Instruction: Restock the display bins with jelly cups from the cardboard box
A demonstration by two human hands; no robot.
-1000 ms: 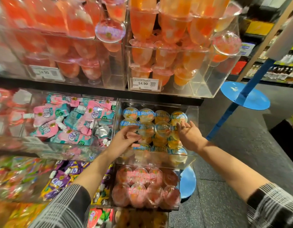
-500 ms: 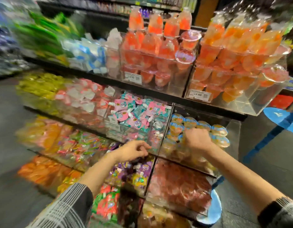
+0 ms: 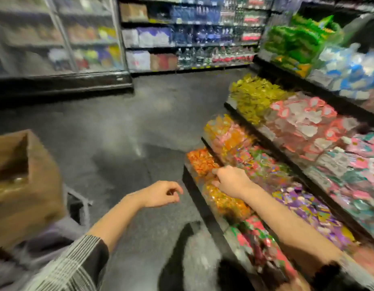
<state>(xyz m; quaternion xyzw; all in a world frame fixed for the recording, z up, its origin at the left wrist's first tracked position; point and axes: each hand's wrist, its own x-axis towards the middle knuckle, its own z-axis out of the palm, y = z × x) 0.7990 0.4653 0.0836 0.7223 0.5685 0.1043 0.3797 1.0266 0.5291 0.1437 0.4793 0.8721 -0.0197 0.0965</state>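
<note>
The view is blurred by a fast turn to the left. An open brown cardboard box (image 3: 24,185) stands at the left edge, with something pale and shiny inside that I cannot make out. My left hand (image 3: 160,194) hangs over the dark floor between the box and the shelves, fingers loosely curled, holding nothing. My right hand (image 3: 230,181) is in front of the lower display bins (image 3: 221,198) of orange and gold packets, fingers curled down, nothing visibly held. The jelly cup bins are out of view.
Tiered display shelves (image 3: 308,143) of coloured snack packets run along the right. Dark grey floor (image 3: 123,133) stretches ahead. Drink shelves (image 3: 192,34) and a glass-door cooler (image 3: 55,38) line the far wall. A grey cart frame (image 3: 76,206) sits beside the box.
My view has swung left from the jelly cup bins toward the aisle and the cardboard box. Both hands have come away from the jelly cups and now hold nothing.
</note>
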